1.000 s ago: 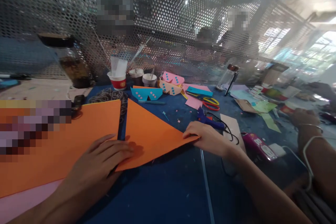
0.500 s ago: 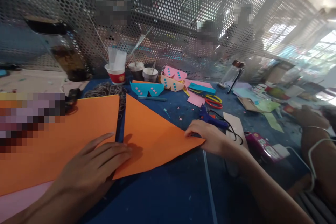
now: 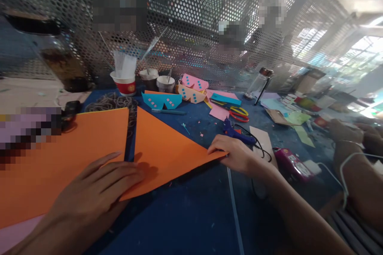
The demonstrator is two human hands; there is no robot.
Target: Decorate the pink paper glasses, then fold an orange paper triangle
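Observation:
A cut triangular piece of orange paper point(image 3: 170, 153) spreads in front of me, its narrow tip pointing right. My right hand point(image 3: 231, 152) is closed on that tip, pinching it between thumb and fingers. My left hand point(image 3: 104, 181) lies with fingers stretched out, its fingertips on the left part of the triangle. Under that hand's wrist side lies a larger orange sheet point(image 3: 98, 137), with a narrow gap of dark table between the two papers. Part of the triangle's left edge is hidden by my left fingers.
A blue glue gun point(image 3: 239, 133), scissors point(image 3: 239, 113) and a magenta device point(image 3: 293, 163) lie to the right. Paper masks point(image 3: 163, 99), a pen point(image 3: 169, 111), cups point(image 3: 124, 83) and grey string point(image 3: 107, 103) stand or lie behind. Another person's arm point(image 3: 350, 159) is at far right.
The view has shifted slightly, moving everything a little left. The triangle's tip, in my right hand, appears slightly raised. My left hand stays flat on the papers.

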